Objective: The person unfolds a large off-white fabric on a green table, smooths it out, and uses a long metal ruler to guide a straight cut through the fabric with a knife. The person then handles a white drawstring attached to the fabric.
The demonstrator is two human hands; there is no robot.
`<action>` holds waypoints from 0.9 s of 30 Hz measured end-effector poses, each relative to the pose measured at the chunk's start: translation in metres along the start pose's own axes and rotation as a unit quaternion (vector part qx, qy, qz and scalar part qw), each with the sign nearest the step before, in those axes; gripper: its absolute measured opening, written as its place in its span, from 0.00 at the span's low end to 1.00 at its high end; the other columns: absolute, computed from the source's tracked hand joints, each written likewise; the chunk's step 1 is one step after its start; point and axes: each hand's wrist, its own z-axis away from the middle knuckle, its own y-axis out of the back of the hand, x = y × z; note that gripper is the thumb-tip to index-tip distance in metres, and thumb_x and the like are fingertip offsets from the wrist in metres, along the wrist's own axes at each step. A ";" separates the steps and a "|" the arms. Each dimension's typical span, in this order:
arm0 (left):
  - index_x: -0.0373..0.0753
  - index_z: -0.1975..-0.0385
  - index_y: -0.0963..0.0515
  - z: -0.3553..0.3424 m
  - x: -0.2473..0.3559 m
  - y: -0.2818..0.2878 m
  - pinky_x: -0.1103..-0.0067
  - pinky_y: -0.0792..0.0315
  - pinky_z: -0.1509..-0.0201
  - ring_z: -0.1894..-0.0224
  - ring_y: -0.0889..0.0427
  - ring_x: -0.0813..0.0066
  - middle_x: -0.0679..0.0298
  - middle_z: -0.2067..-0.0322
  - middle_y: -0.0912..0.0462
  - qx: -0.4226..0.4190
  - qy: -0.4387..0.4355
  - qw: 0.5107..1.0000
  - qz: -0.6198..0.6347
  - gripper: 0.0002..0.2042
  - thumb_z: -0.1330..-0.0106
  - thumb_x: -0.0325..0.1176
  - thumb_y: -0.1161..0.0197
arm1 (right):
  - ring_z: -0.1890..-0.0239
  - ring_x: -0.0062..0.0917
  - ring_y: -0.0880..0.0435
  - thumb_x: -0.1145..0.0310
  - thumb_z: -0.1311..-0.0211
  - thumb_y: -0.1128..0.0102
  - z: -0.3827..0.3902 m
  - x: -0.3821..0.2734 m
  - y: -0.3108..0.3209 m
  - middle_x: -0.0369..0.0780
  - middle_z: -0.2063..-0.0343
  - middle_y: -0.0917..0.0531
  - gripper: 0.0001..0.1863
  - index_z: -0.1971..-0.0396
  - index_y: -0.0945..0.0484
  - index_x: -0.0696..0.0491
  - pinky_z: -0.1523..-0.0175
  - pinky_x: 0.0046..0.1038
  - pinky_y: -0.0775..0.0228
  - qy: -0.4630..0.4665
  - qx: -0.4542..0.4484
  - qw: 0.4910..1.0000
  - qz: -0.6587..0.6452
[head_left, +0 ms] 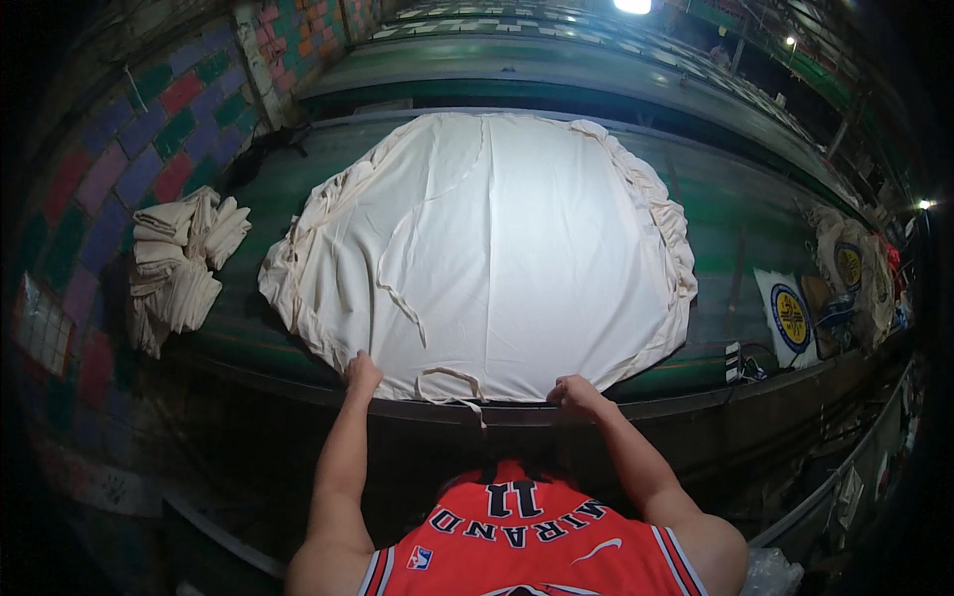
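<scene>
A large cream cloth point(556, 228) with gathered, ruffled side edges lies spread over the green table in front of me. My left hand point(364, 375) is closed on its near edge, left of the middle. On the near edge to the right, my right hand point(576, 391) pinches the same cloth. Between the hands, a thin cloth tie point(449, 373) loops at the edge, and its end hangs over the table's front. Another loose tie point(405, 303) lies across the left half of the cloth.
Folded cream cloths point(177, 263) are piled at the table's left end. To the right stand a white sack point(788, 316) with a round blue-yellow emblem and a brown sack point(848, 260). A painted brick wall point(139, 129) rises at left. More long green tables point(517, 74) run behind.
</scene>
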 end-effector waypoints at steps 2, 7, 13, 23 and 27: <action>0.34 0.49 0.28 -0.002 0.001 -0.002 0.57 0.27 0.41 0.43 0.23 0.45 0.45 0.46 0.24 0.013 -0.013 1.000 -0.013 0.19 0.40 0.31 0.37 | 0.64 0.37 0.15 0.77 0.55 0.39 0.001 0.000 0.005 0.43 0.69 0.15 0.18 0.62 0.12 0.52 0.55 0.35 0.23 -0.006 0.030 0.997 -0.067; 0.34 0.49 0.28 -0.021 0.015 -0.010 0.57 0.29 0.41 0.44 0.26 0.45 0.45 0.51 0.26 0.167 -0.134 0.976 0.039 0.21 0.40 0.33 0.33 | 0.62 0.40 0.16 0.75 0.57 0.37 0.007 0.000 0.033 0.46 0.69 0.17 0.18 0.61 0.12 0.53 0.55 0.37 0.23 -0.074 0.147 0.985 -0.060; 0.34 0.48 0.30 -0.069 0.024 -0.031 0.58 0.31 0.41 0.44 0.27 0.42 0.45 0.54 0.26 0.235 -0.106 0.958 0.124 0.19 0.39 0.29 0.36 | 0.64 0.41 0.18 0.71 0.52 0.35 0.011 -0.005 0.032 0.46 0.69 0.20 0.09 0.68 0.17 0.50 0.57 0.39 0.24 -0.102 0.161 0.981 -0.044; 0.40 0.56 0.22 -0.087 -0.010 -0.046 0.58 0.29 0.54 0.57 0.22 0.41 0.43 0.63 0.23 0.212 -0.164 0.955 0.124 0.13 0.40 0.21 0.44 | 0.68 0.33 0.17 0.73 0.49 0.31 0.007 -0.001 0.040 0.45 0.73 0.18 0.11 0.64 0.20 0.53 0.59 0.35 0.24 -0.135 0.094 0.980 -0.107; 0.37 0.66 0.20 -0.087 -0.007 -0.045 0.59 0.28 0.54 0.57 0.21 0.43 0.45 0.65 0.20 0.228 -0.145 0.948 0.168 0.07 0.41 0.23 0.43 | 0.62 0.39 0.14 0.65 0.49 0.30 -0.005 -0.001 0.059 0.48 0.67 0.14 0.14 0.62 0.18 0.53 0.55 0.37 0.23 -0.182 0.021 0.979 -0.092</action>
